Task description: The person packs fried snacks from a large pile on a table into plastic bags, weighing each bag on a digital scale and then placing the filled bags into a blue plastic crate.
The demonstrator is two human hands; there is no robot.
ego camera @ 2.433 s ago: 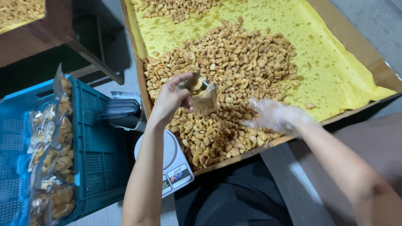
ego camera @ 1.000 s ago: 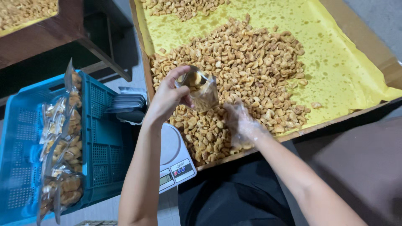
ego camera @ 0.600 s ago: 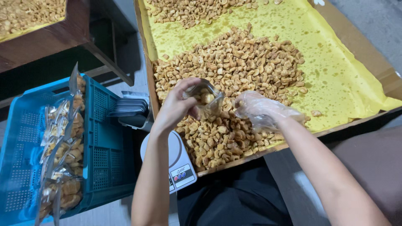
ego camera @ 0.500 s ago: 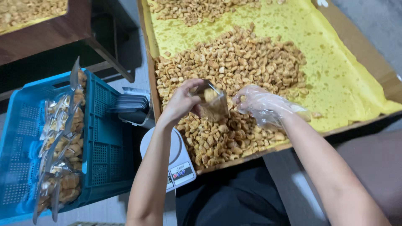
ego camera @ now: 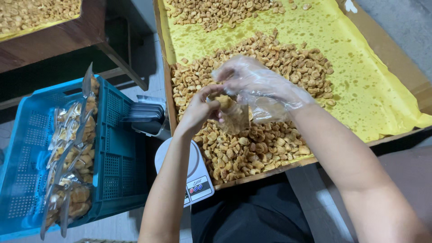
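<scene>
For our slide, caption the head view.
Left hand holds a small clear bag; gloved right hand fills it over snacks.

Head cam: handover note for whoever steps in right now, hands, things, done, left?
Left hand: holds a small clear bag open, partly filled.
Right hand: in a plastic glove, at the bag's mouth.
Snack pieces heaped on the yellow-lined tray.
Done: filled bags stand in the blue crate.
Left: this bag is unsealed; scale bare.

Both hands (ego camera: 225, 96) fill a clear pouch (ego camera: 235, 118); snack pieces (ego camera: 252, 148) below.
</scene>
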